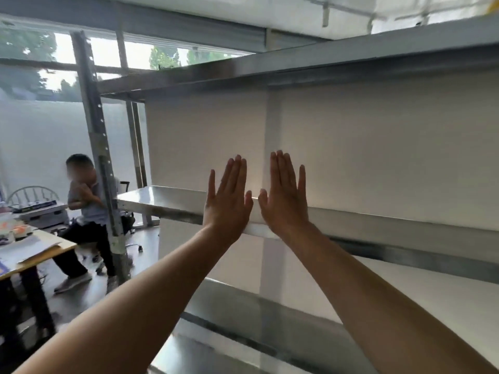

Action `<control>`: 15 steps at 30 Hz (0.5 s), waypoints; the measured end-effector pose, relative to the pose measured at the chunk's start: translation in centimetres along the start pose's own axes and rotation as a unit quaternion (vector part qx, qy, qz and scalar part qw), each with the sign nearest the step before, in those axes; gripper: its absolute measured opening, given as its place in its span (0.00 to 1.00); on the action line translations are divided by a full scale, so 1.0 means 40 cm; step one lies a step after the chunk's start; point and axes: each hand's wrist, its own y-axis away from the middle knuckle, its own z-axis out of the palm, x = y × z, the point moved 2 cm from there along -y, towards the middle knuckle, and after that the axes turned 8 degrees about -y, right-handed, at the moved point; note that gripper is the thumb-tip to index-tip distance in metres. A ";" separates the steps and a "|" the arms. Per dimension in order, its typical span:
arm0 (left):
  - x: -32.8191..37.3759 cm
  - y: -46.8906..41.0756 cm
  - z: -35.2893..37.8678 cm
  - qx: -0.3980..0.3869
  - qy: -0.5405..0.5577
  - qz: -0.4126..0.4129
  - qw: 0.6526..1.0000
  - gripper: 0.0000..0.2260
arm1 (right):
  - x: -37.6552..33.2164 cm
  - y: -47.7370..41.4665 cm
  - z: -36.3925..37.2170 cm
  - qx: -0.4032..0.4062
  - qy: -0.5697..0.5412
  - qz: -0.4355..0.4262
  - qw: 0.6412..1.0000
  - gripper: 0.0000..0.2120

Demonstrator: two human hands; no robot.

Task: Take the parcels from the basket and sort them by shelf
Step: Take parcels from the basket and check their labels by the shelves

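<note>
Reaching out: a bare left arm (151,292) and a bare right arm (364,292) are stretched from the near edge toward the shelves.
Left hand (228,197): it is held up flat, with four fingers straight and close together and the thumb stuck out to the right. Nothing is held in it.
Right hand (283,195): it is held up flat the same way, with the thumb stuck out to the left. Nothing is held in it.
Thumbs: two thumb tips are seen just beside each other, with a small gap between.
Shelves: three metal ones are counted on the right, a top shelf (351,58), a middle shelf (405,228) and a low shelf (243,300). Both hands are seen in front of the middle shelf's front edge. Whether it is touched cannot be told.
Wall (378,144): one white wall is seen behind the shelves.
Post (100,147): one metal post with small holes is stood at the left end of the shelves.
Person (86,211): one person is seated far left, partly hidden by the post.
Table (40,255): one table is seen near left, with papers laid on it.
Writing: the marks on the table things are too blurred to be read.
</note>
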 end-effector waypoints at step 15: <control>1.052 0.124 -0.315 0.033 0.240 0.227 0.943 0.28 | 0.766 0.473 -0.663 -0.019 0.258 0.207 0.944 0.35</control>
